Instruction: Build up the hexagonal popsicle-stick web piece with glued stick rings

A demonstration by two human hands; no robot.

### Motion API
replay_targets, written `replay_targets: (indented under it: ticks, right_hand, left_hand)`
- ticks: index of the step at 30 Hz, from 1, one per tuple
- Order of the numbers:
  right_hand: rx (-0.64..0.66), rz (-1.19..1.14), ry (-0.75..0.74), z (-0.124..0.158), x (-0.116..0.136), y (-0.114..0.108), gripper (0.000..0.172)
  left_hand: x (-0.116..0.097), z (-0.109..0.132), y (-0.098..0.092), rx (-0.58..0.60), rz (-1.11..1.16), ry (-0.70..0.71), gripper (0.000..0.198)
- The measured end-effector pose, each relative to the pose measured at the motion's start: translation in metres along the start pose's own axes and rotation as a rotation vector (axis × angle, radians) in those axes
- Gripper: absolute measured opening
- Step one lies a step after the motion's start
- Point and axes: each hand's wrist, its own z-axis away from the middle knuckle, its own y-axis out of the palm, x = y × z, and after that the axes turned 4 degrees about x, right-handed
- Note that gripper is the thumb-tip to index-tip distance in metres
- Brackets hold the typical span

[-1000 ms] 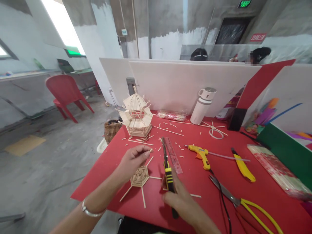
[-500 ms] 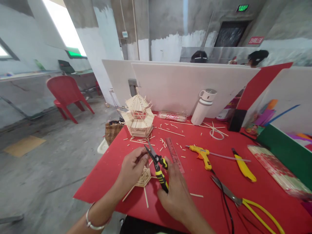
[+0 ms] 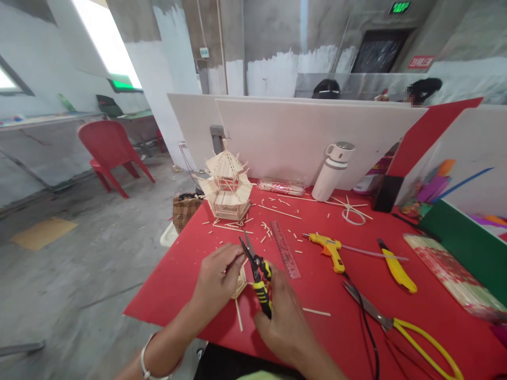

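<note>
Red tabletop (image 3: pixel 170 279) packets (image 3: pixel 281 186) hold sticks (image 3: pixel 451 274); right hand (image 3: pixel 283 319) grips cutters (image 3: pixel 260 288), left hand's (image 3: pixel 216 275) hold unclear.

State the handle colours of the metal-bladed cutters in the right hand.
Yellow and black handles, seen best in the head view.

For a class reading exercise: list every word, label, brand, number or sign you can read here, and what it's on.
No text reads clearly.
Green sign: perhaps "EXIT", blurred.
Red sign: characters too blurred.
Ruler: markings too small.
Glue gun: label too small.
</note>
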Motion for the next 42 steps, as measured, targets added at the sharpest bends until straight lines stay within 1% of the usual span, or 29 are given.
replay_targets:
  ticks: [3, 7, 8, 12, 13, 14, 18, 22, 26, 30, 36, 39, 42]
  right_hand:
    - [0.006, -0.077, 0.052, 0.009, -0.003, 0.002, 0.080]
    - [-0.045, -0.113, 0.061, 0.022, -0.006, 0.004, 0.080]
    - [-0.062, -0.120, 0.077, 0.025, -0.006, 0.005, 0.077]
    - [-0.088, -0.179, 0.179, 0.028, -0.007, 0.002, 0.047]
    - [-0.088, -0.189, 0.197, 0.027, -0.007, 0.000, 0.043]
    - [-0.082, -0.197, 0.205, 0.026, -0.007, -0.004, 0.044]
    - [-0.010, -0.232, 0.167, 0.024, -0.009, -0.018, 0.065]
    - [0.010, -0.219, 0.103, 0.028, -0.011, -0.017, 0.077]
    - [-0.001, -0.137, 0.083, 0.031, -0.010, -0.011, 0.079]
    - [-0.017, -0.068, 0.076, 0.032, -0.008, -0.011, 0.080]
    - [0.022, -0.152, 0.095, 0.034, -0.005, -0.008, 0.079]
    - [0.015, -0.150, 0.092, 0.033, -0.004, -0.008, 0.080]
    - [-0.001, -0.124, 0.071, 0.031, -0.002, -0.007, 0.078]
  left_hand:
    - [-0.006, 0.001, 0.004, -0.001, -0.030, 0.052, 0.020]
    - [-0.017, 0.001, 0.010, -0.002, -0.044, 0.099, 0.020]
    - [-0.019, 0.001, 0.012, 0.002, -0.044, 0.104, 0.019]
    - [-0.026, 0.004, 0.017, 0.046, -0.014, 0.100, 0.018]
    - [-0.027, 0.005, 0.018, 0.059, 0.002, 0.086, 0.018]
    - [-0.027, 0.006, 0.018, 0.068, 0.018, 0.063, 0.019]
    - [-0.025, 0.009, 0.020, 0.067, 0.073, -0.056, 0.020]
    - [-0.023, 0.010, 0.019, 0.065, 0.116, -0.114, 0.022]
    - [-0.022, 0.011, 0.018, 0.071, 0.144, -0.152, 0.022]
    - [-0.023, 0.012, 0.017, 0.062, 0.139, -0.146, 0.024]
    - [-0.022, 0.013, 0.015, 0.050, 0.145, -0.136, 0.023]
    - [-0.021, 0.014, 0.015, 0.047, 0.142, -0.140, 0.023]
    - [-0.022, 0.014, 0.015, 0.046, 0.114, -0.112, 0.024]
